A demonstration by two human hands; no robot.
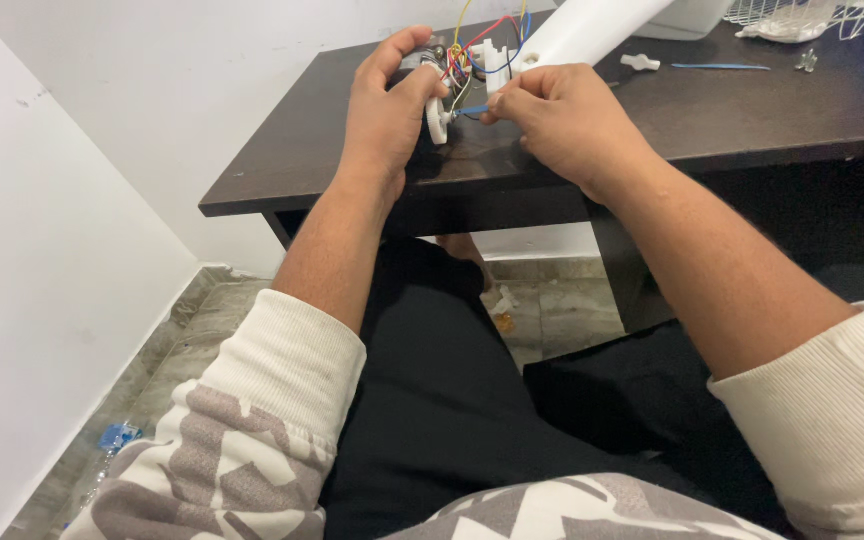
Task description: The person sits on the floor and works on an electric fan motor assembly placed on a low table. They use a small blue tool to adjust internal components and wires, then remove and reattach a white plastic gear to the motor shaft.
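My left hand [388,105] grips a small grey motor-like part [433,58] with a white round piece [438,120] on its near side. Coloured wires [482,45], red, yellow and blue, run from it to a white plastic housing [577,32] lying on the dark table [282,160]. My right hand [562,120] pinches a thin blue wire [471,111] next to the white round piece. Both hands are over the table's near left part.
A small white plastic piece [640,63], a blue strip [720,67] and a white wire grille [822,18] lie at the table's back right. A white wall stands to the left. My black-trousered legs are under the table, with a tiled floor and small litter [117,436] below.
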